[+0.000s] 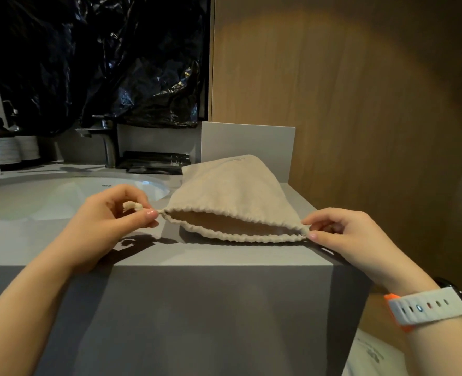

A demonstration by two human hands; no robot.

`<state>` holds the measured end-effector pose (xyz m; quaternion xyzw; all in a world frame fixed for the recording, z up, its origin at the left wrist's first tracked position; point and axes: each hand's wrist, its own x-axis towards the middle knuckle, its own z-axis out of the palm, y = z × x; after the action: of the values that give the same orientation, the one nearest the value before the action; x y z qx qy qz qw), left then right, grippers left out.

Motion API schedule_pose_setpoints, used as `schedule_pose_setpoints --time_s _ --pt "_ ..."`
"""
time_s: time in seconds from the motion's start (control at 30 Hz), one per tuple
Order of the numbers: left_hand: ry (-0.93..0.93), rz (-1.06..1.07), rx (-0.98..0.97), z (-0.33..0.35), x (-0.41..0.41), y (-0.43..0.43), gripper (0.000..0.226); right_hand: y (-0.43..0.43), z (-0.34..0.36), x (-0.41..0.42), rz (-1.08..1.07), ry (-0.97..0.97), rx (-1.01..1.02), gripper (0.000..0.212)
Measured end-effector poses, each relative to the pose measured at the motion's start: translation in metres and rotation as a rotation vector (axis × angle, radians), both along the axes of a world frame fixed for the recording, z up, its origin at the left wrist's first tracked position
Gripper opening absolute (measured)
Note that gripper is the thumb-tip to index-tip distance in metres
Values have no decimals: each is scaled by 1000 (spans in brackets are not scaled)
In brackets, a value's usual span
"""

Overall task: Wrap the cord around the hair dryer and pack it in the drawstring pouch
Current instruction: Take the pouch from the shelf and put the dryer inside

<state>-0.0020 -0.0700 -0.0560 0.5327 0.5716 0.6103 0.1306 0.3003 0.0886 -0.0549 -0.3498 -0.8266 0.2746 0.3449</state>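
Head view: a white watch band (428, 308) is worn at lower right. At frame centre the drawstring pouch (230, 191) is laid on the grey surface (224, 256), mouth open. Its drawstring (132, 206) is pinched by the left hand (110, 221), its mouth's right end by the right hand (343, 234). A sink (61, 191) is seen behind, left.
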Motion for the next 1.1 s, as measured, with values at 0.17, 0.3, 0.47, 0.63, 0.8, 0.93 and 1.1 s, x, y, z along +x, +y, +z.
schedule_pose_setpoints --time_s 0.17,0.3,0.47,0.63,0.8,0.93,1.1 --pt "-153 72 100 -2 0 -4 13 0 0 -1 -53 37 -12 19" --pt "-250 102 105 -2 -1 -4 7 1 -1 -1 -82 18 -11 17" --pt "-321 167 94 -5 -8 -6 9 4 -4 -2 -176 138 -24 13" --pt "-387 295 130 -7 -17 -7 17 9 -9 -4 -267 190 -22 9" --pt "-271 454 94 -11 -18 -1 18 13 -11 -6 -348 210 -3 15" --pt "97 556 -146 -11 -15 -1 11 11 -12 -9 -262 114 39 14" --pt "780 545 -160 -12 -3 5 29 4 -10 -14 -49 -104 107 17"
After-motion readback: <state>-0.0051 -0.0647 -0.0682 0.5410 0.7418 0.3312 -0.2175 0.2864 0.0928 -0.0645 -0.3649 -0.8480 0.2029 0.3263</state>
